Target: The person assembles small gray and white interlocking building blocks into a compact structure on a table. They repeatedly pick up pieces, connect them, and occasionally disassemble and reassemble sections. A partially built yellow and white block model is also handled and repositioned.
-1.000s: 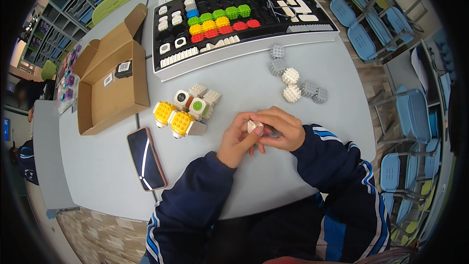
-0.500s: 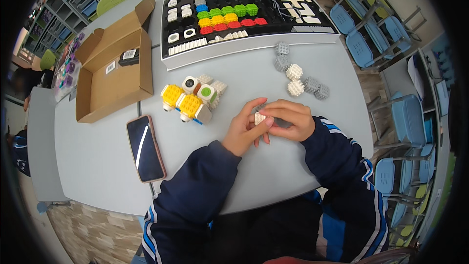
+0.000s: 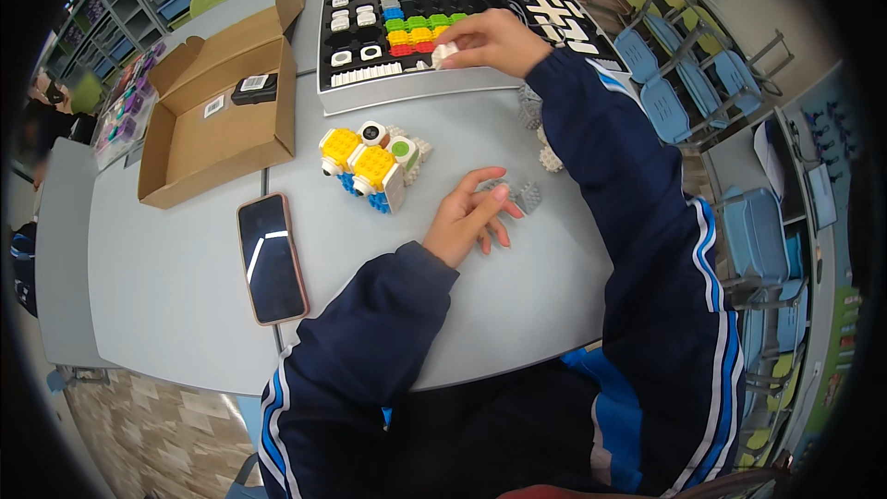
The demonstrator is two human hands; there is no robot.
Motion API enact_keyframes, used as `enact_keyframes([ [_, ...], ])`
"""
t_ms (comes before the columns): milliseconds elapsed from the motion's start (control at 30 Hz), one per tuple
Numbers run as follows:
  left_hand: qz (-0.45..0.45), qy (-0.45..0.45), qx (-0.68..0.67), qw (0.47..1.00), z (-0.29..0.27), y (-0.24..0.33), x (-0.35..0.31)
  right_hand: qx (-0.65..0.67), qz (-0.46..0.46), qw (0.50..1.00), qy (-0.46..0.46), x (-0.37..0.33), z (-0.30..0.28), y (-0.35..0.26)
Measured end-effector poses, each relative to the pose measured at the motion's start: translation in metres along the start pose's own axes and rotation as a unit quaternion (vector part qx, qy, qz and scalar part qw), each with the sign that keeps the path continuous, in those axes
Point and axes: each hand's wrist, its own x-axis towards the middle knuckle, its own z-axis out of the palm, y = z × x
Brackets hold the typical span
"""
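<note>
My right hand (image 3: 494, 40) is over the front part of the kit box (image 3: 416, 91), pinching a small white building block (image 3: 444, 53) just above the white pieces. My left hand (image 3: 465, 217) stays low over the table, its fingers curled round a studded grey building block (image 3: 527, 197) that sticks out past the fingertips. Left of the hands stands a built model (image 3: 374, 166) of yellow, white and blue blocks with round eye-like parts. Beyond my left hand, my right sleeve partly covers some grey blocks (image 3: 529, 108) and a white studded block (image 3: 549, 159).
An opened cardboard box (image 3: 217, 171) with a black part (image 3: 256, 89) inside stands at the left. A phone (image 3: 272, 259) lies nearer me. The kit box holds rows of coloured blocks (image 3: 420, 28). Blue chairs (image 3: 739, 83) stand at the right.
My right hand has left my left hand and reached forward to the kit box with a white block. My left hand remains near its place, with a grey block now showing.
</note>
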Motion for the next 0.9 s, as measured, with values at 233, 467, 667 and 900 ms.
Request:
enact_keyframes([
  [233, -0.008, -0.002, -0.008, 1.000, 0.000, 0.001, 0.001, -0.153, 0.032, 0.986, -0.056, 0.056, 0.022, -0.005],
  [467, -0.015, -0.005, 0.003, 1.000, 0.002, -0.002, 0.003, -0.181, 0.042, 0.978, -0.094, 0.063, 0.021, -0.001],
  [667, -0.016, -0.008, 0.001, 1.000, -0.002, -0.003, 0.003, -0.157, 0.053, 0.982, -0.086, 0.060, 0.027, 0.003],
  [900, -0.019, -0.014, 0.008, 1.000, -0.001, -0.003, 0.003, -0.144, 0.063, 0.984, -0.084, 0.058, 0.023, 0.009],
])
